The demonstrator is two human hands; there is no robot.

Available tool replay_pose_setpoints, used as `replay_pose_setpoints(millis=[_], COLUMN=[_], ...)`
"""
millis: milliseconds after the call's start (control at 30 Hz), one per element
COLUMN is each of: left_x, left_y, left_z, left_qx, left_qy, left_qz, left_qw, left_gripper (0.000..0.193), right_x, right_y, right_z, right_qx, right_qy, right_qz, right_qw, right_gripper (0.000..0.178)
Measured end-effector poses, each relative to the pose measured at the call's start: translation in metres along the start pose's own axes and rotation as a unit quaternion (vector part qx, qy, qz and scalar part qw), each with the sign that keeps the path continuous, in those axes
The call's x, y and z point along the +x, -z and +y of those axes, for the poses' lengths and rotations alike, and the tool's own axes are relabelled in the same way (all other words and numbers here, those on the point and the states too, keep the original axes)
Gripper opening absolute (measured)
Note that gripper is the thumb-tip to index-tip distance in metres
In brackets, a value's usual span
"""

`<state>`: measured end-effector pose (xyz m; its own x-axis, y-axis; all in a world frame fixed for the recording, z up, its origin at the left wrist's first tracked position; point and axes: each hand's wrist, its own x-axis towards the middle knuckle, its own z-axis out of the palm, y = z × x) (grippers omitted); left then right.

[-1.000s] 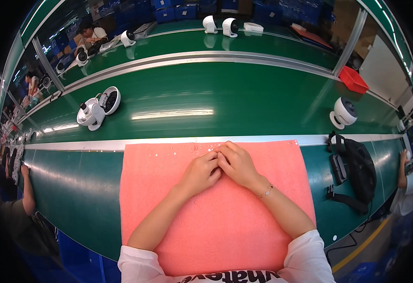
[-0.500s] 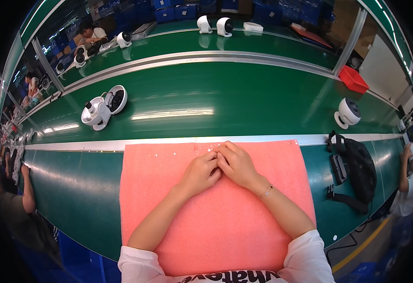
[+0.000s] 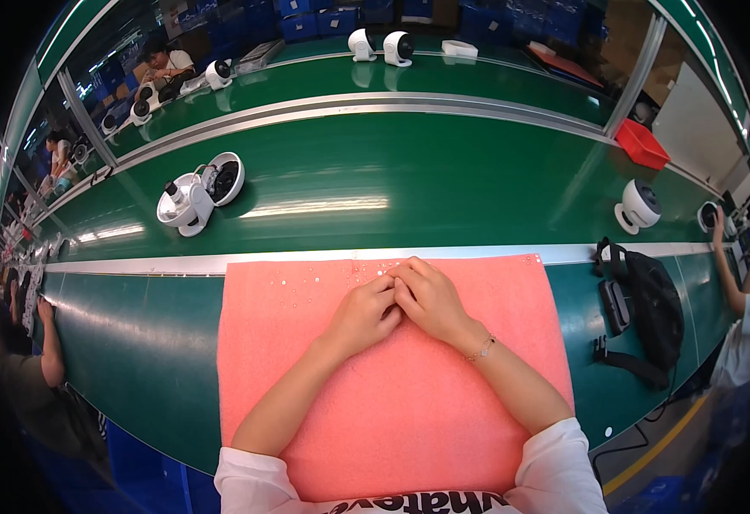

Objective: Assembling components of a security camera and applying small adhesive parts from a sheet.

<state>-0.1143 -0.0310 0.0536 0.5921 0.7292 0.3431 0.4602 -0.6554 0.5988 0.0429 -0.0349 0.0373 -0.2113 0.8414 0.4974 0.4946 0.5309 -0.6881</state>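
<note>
On a pink foam mat (image 3: 392, 411), my left hand (image 3: 364, 313) and my right hand (image 3: 431, 300) rest together near the far edge. Both have curled fingers, and their fingertips meet. Whatever lies between or under the fingers, if anything, is hidden. A bracelet hangs on my right wrist. Small, shiny round pieces (image 3: 316, 279) are scattered on the mat left of my hands. More of these lie just beyond my fingertips and at the mat's far right corner; they are too small to name surely.
Beyond the mat, an opened white camera housing (image 3: 188, 208) stands left on the green conveyor belt (image 3: 375, 163), and a closed white camera (image 3: 638, 206) right. A black bag (image 3: 656, 308) lies right of the mat. A red bin (image 3: 641, 144) sits far right. Co-workers are on both sides.
The cameras on the near belt have moved right, those on the far belt slightly left. At right, a co-worker's hand has reached to another white camera. My hands have not moved.
</note>
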Motion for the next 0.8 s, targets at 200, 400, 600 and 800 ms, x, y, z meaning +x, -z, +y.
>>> replay_pose_setpoints(millis=[200,400,600,800], left_x=[-0.0004,0.0001,-0.0016,-0.0017], left_y=[0.0011,0.0012,0.0009,0.002], left_z=[-0.0005,-0.0003,-0.0013,-0.0002], left_qx=[0.001,0.009,0.038,0.052], left_qy=[0.002,-0.006,-0.017,-0.025], left_qz=[-0.002,0.0,-0.006,-0.013], left_qw=[1.0,1.0,0.999,0.998], left_gripper=[0.017,0.015,0.015,0.016], right_x=[0.0003,0.001,0.0016,0.0007], right_y=[0.0001,0.0013,0.001,0.0023], right_z=[-0.002,-0.0033,-0.0032,-0.0041], right_qx=[-0.004,-0.005,-0.01,-0.01], right_qy=[-0.005,-0.01,0.009,-0.009], right_qz=[-0.003,-0.002,0.01,0.009], right_qw=[1.0,1.0,1.0,1.0], right_gripper=[0.015,0.014,0.016,0.019])
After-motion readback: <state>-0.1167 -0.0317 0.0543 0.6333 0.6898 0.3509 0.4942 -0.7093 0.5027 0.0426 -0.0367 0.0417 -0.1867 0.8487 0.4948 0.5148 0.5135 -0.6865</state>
